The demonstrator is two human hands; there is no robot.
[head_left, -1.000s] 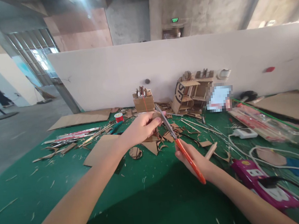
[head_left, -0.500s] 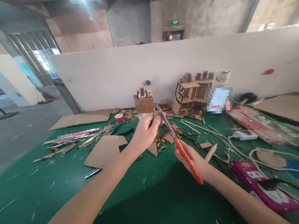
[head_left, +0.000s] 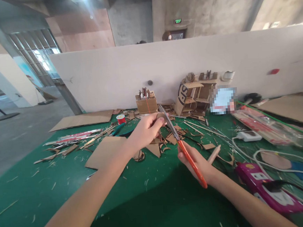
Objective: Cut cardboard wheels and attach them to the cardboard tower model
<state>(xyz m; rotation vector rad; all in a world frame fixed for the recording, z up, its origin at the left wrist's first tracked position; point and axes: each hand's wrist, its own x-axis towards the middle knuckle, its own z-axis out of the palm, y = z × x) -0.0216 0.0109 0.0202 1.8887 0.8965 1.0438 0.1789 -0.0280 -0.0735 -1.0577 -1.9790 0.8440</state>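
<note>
While tight in left grip [head_left: 145,132], cardboard piece [head_left: 160,116] at scissors [head_left: 183,149] tight in right grip [head_left: 198,163].

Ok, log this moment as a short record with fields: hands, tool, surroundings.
left hand: pinches a small cardboard piece, raised above the table
right hand: grips orange-handled scissors, blades at the cardboard piece
surface: green table, littered with cardboard scraps
nearby: red spool, purple power strip at right
</note>
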